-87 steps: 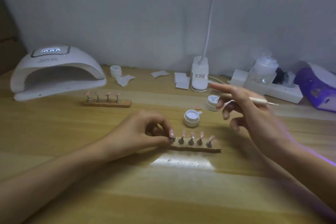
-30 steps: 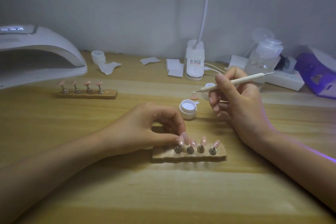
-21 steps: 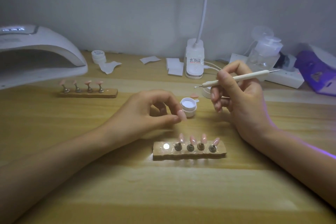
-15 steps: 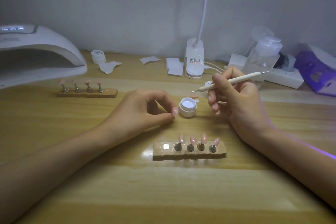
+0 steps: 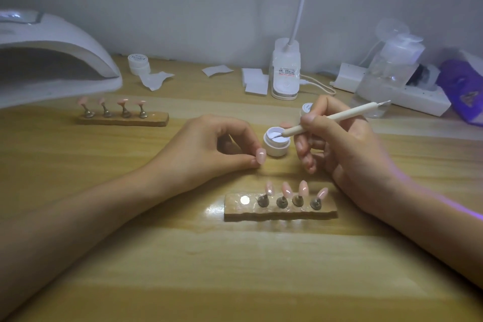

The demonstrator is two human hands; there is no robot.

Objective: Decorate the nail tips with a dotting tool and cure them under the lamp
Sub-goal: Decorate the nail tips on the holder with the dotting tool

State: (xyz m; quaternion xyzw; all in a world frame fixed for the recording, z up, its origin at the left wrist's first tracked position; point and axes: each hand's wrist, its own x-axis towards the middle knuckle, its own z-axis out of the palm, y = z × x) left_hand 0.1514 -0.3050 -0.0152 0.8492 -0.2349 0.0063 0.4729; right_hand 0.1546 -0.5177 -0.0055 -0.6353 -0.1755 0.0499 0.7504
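Nail tip, glossy pink and almond-shaped, is pinched by thumb and forefinger of the left hand, just at nine o'clock of a small round white jar. The right hand grips a slim cream dotting tool like a pen, its metal point dipped in the jar. At six o'clock of the jar a rough wooden block carries four pink tips on metal stands. The smooth white domed lamp sits at ten o'clock.

A pale grey wall backs the light wooden table.
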